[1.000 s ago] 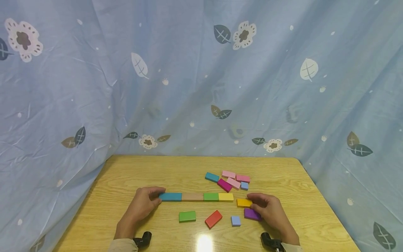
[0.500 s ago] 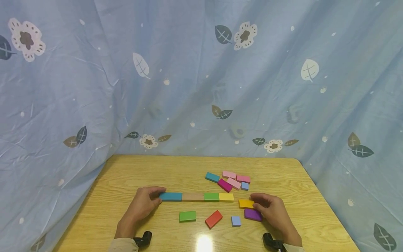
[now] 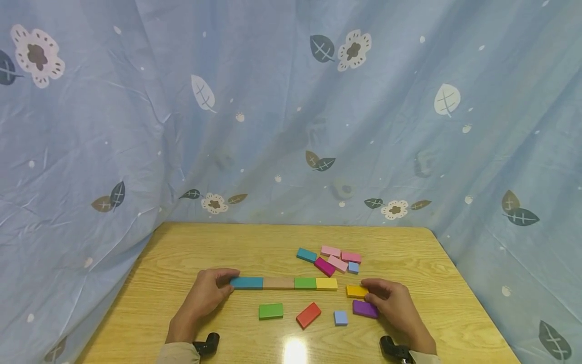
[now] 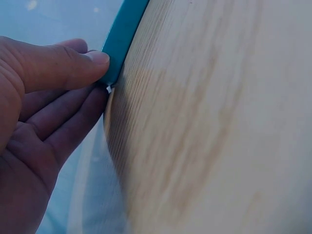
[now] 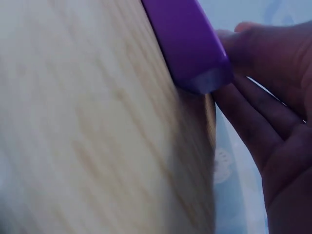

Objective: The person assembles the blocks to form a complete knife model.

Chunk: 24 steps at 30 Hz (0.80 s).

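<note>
My left hand (image 3: 205, 296) pinches the left end of a blue block (image 3: 247, 283); the left wrist view shows the thumb on this block's edge (image 4: 122, 44). Joined end to end with it in a straight row are a tan block (image 3: 279, 283), a green block (image 3: 305, 283) and a yellow block (image 3: 326, 284). Past a small gap to the right of the row, my right hand (image 3: 394, 306) holds an orange block (image 3: 356, 291) between thumb and fingers. Just in front of that lies a purple block (image 3: 365, 309), which hides the orange one in the right wrist view.
Nearer me lie a second green block (image 3: 271, 311), a red block (image 3: 308, 315) and a small light blue block (image 3: 340, 318). Behind the row is a cluster with a teal block (image 3: 306, 255), a magenta block (image 3: 325, 266) and several pink ones. A curtain (image 3: 273, 111) surrounds the table (image 3: 213, 242).
My right hand has shifted slightly right with the orange block, widening the gap to the yellow block. The left hand and the row have stayed in place.
</note>
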{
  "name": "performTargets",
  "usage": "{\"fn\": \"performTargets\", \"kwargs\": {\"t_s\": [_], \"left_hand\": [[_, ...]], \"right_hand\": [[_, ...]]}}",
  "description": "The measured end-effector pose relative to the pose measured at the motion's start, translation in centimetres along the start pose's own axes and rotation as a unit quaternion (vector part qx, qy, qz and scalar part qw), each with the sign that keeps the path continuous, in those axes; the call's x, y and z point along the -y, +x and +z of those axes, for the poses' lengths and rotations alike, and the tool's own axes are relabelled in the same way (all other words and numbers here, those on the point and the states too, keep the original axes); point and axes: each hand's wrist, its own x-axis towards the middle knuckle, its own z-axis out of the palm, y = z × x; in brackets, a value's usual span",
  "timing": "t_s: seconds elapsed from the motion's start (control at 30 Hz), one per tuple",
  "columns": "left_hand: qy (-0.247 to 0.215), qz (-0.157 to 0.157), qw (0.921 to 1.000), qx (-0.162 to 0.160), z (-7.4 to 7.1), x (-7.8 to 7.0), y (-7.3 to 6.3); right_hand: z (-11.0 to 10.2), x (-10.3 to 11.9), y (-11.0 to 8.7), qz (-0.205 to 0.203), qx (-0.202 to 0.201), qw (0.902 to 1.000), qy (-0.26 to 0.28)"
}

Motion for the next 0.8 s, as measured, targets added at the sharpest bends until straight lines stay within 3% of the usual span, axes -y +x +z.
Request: {"fn": "performTargets", "kwargs": {"t_s": [0.3,0.57,0.8], "left_hand": [[0.004,0.001,1.0000,-0.002,0.1,0.0,0.0],[0.007,0.001,1.0000,-0.003,0.2,0.2,0.1],[0.010,0.002,0.9999,-0.004,0.1,0.1,0.1]], "right_hand": [[0.5,0.8,0.8,-0.027,-0.047,0.9985,-0.009],[1.4,1.4,1.8,-0.020,-0.014,0.9997,0.000],[1.9,1.6,2.1,-0.022,-0.010,0.9997,0.000]]}}
